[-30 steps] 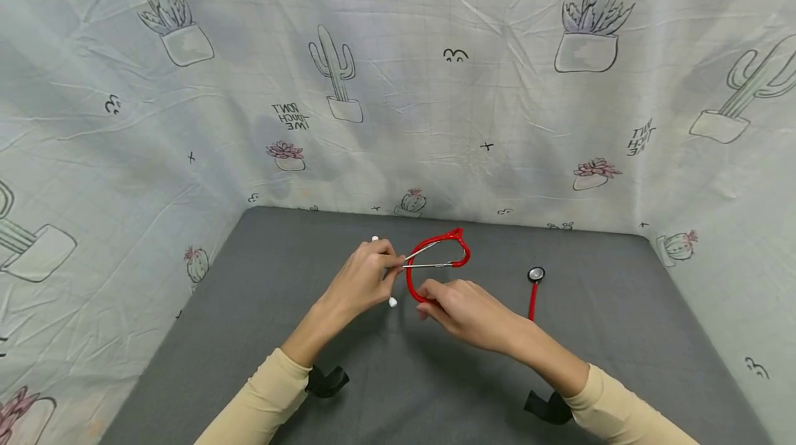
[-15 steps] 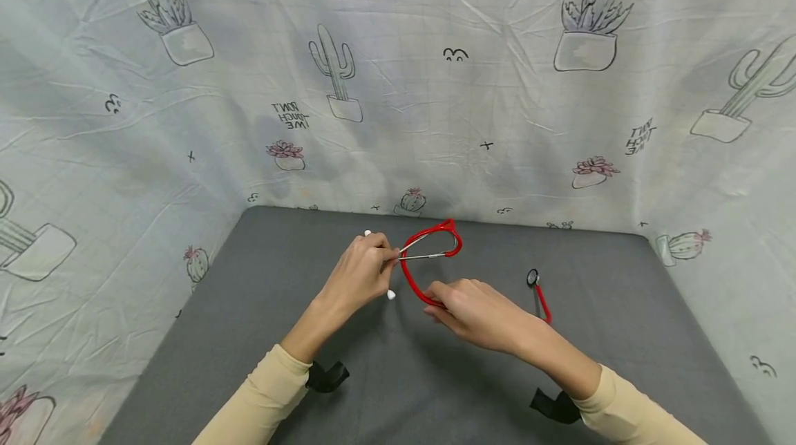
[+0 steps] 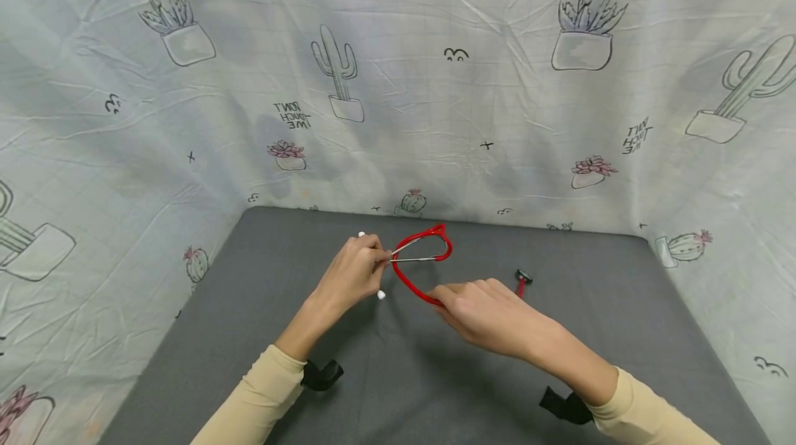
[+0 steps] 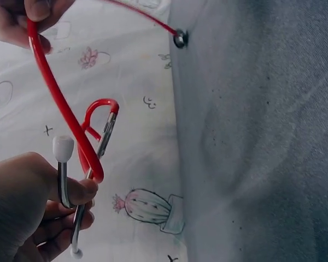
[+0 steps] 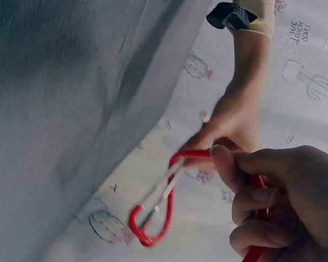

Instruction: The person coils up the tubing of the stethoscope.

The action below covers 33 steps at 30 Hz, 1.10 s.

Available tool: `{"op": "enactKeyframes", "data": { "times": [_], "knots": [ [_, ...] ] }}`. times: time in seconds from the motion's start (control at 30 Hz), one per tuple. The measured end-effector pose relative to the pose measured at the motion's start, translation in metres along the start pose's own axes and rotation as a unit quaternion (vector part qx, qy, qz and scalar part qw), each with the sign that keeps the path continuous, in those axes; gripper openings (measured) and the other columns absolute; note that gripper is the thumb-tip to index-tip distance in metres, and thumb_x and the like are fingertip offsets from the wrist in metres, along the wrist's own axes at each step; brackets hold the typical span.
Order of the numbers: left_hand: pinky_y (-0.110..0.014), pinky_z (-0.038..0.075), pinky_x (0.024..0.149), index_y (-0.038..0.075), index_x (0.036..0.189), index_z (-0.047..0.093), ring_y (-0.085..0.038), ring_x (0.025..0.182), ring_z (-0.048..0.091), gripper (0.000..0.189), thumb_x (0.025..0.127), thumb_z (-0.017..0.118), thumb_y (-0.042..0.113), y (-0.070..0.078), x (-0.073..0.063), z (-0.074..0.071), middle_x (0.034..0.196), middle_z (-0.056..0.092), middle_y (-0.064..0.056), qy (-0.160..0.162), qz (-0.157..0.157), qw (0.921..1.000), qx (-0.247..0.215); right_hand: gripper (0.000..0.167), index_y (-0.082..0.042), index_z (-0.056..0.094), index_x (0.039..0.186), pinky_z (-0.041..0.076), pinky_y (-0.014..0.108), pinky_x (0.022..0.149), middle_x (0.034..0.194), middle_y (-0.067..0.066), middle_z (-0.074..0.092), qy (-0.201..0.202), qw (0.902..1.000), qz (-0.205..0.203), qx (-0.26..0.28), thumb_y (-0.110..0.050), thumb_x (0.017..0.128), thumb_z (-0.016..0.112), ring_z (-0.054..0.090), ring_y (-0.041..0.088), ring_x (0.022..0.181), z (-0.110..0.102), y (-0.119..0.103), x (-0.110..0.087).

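A stethoscope with red tubing [image 3: 408, 283] is held up between both hands. My left hand [image 3: 351, 270] pinches its metal ear tubes [image 4: 106, 131], where a bend of the red tubing crosses them. White ear tips [image 4: 63, 148] stick out on either side of that hand. Further along, my right hand [image 3: 481, 314] grips the tubing, its fingers [image 5: 257, 199] curled round it in the right wrist view. Past the right hand, the small dark chest piece [image 3: 524, 276] shows edge-on at the end of the tube; its contact with the table cannot be judged.
Below the hands is a grey table [image 3: 622, 293]. A pale cloth [image 3: 398, 86] printed with potted cacti hangs behind it and along both sides. Black straps [image 3: 322, 375] show at both wrists.
My hands have drawn apart: the left slightly left, the right slightly right and nearer. The chest piece has swung from face-on to edge-on and shifted a little left.
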<state>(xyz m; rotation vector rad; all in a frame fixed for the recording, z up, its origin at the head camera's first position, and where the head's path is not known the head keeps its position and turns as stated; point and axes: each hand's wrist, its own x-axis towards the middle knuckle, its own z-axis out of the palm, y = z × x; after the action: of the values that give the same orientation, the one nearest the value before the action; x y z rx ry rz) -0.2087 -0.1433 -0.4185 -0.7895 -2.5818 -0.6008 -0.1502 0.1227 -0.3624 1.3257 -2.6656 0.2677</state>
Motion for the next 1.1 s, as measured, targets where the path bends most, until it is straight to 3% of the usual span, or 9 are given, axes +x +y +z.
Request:
{"op": "enactKeyframes", "data": {
  "times": [0.23, 0.5, 0.6, 0.77, 0.93, 1.1],
  "knots": [
    [-0.031, 0.049, 0.074, 0.005, 0.099, 0.087, -0.013, 0.069, 0.056, 0.011, 0.089, 0.086, 0.0, -0.001, -0.007, 0.007, 0.081, 0.063, 0.0, -0.005, 0.06, 0.998, 0.018, 0.022, -0.013, 0.063, 0.09, 0.011, 0.014, 0.049, 0.065, -0.011, 0.052, 0.018, 0.9916, -0.05, -0.118, -0.007, 0.091, 0.084, 0.027, 0.001, 0.054, -0.016, 0.007, -0.001],
    [-0.029, 0.05, 0.075, 0.009, 0.099, 0.088, -0.013, 0.071, 0.054, 0.01, 0.09, 0.087, 0.004, 0.005, -0.009, 0.013, 0.082, 0.062, 0.0, -0.015, 0.131, 0.9908, 0.027, 0.033, -0.013, 0.057, 0.083, 0.014, 0.018, 0.053, 0.067, -0.008, 0.051, 0.076, 0.9545, -0.142, -0.251, -0.005, 0.082, 0.089, 0.032, 0.006, 0.059, -0.032, 0.018, 0.004],
    [-0.029, 0.051, 0.077, 0.009, 0.1, 0.088, -0.013, 0.072, 0.055, 0.011, 0.09, 0.087, 0.004, 0.008, -0.01, 0.013, 0.083, 0.063, 0.0, -0.005, 0.164, 0.9863, 0.016, 0.033, -0.012, 0.058, 0.086, 0.018, 0.018, 0.051, 0.069, -0.007, 0.051, 0.093, 0.9477, -0.167, -0.256, -0.006, 0.081, 0.09, 0.033, 0.007, 0.059, -0.036, 0.023, 0.007],
    [-0.027, 0.053, 0.08, 0.01, 0.1, 0.088, -0.013, 0.075, 0.057, 0.012, 0.09, 0.088, 0.005, 0.015, -0.011, 0.014, 0.085, 0.064, 0.0, 0.007, 0.213, 0.9769, 0.0, 0.034, -0.011, 0.069, 0.104, 0.03, 0.017, 0.051, 0.083, -0.007, 0.067, 0.118, 0.9424, -0.19, -0.249, -0.008, 0.081, 0.093, 0.048, 0.006, 0.063, -0.042, 0.039, 0.014],
    [-0.026, 0.056, 0.084, 0.014, 0.103, 0.088, -0.012, 0.079, 0.062, 0.018, 0.089, 0.087, 0.002, 0.025, -0.013, 0.01, 0.09, 0.068, 0.001, 0.008, 0.238, 0.9713, -0.007, 0.041, -0.011, 0.072, 0.112, 0.038, 0.018, 0.052, 0.088, -0.006, 0.071, 0.14, 0.9405, -0.204, -0.233, -0.006, 0.078, 0.095, 0.056, 0.007, 0.068, -0.045, 0.057, 0.019],
    [-0.025, 0.056, 0.086, 0.017, 0.102, 0.087, -0.01, 0.083, 0.064, 0.021, 0.088, 0.087, 0.001, 0.03, -0.013, 0.003, 0.092, 0.068, 0.003, 0.016, 0.247, 0.9687, -0.018, 0.032, -0.009, 0.073, 0.113, 0.04, 0.019, 0.05, 0.087, -0.007, 0.07, 0.166, 0.9422, -0.206, -0.206, -0.018, 0.088, 0.09, 0.056, 0.007, 0.067, -0.043, 0.076, 0.025]
  ]
}}
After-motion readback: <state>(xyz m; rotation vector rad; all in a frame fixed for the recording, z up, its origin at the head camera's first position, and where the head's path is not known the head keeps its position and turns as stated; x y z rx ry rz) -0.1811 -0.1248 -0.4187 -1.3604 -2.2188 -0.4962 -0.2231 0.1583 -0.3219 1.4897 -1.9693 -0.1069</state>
